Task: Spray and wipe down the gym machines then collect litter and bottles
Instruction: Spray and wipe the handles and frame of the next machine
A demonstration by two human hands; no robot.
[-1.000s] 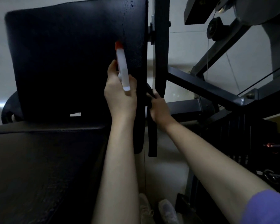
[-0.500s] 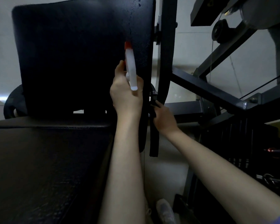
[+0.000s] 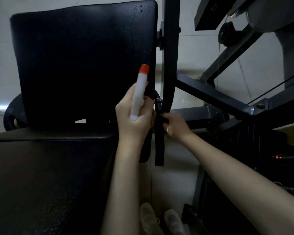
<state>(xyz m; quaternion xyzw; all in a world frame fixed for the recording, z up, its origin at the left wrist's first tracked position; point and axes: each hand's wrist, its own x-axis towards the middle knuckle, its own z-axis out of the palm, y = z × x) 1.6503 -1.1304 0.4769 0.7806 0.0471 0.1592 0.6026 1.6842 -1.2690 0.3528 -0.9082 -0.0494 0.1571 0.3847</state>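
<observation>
Since 0.5 s ago: left hand [image 3: 136,119] has come lower along the right edge of the back pad [image 3: 83,65] and now sits level with the right hand [image 3: 176,125]. Spray bottle [image 3: 139,92] has tipped over; its orange cap now leans toward the pad's right edge, where before it leaned away. Right hand is much where it was against the pad.

Grip, left: hand wraps the white spray bottle low on its body, and the bottle lies across the back of the hand with the cap up. How the fingers close behind it is hidden. Bottle sits in front of the lower right part of the back pad, cap just inside the pad's right edge.

Grip, right: fingers are curled round a black strap [image 3: 159,146] that hangs just off the pad's right edge and ends below the pad's lower corner. Cannot tell whether the left knuckles touch the strap. Metal buckle [image 3: 158,100] sits on the strap above both hands.

Back pad: black, upright, with droplets [image 3: 140,8] near its top right corner.

Seat pad [image 3: 49,167]: below the back pad, dark, stitched along the near edge.

Upright post [image 3: 171,56]: right of the back pad. Diagonal beam [image 3: 210,97] runs off further right of the pad, with a pulley [image 3: 226,35] above it.

Shoes [image 3: 149,217]: two light ones, on the floor well below the pad's right corner, between the forearms.
</observation>
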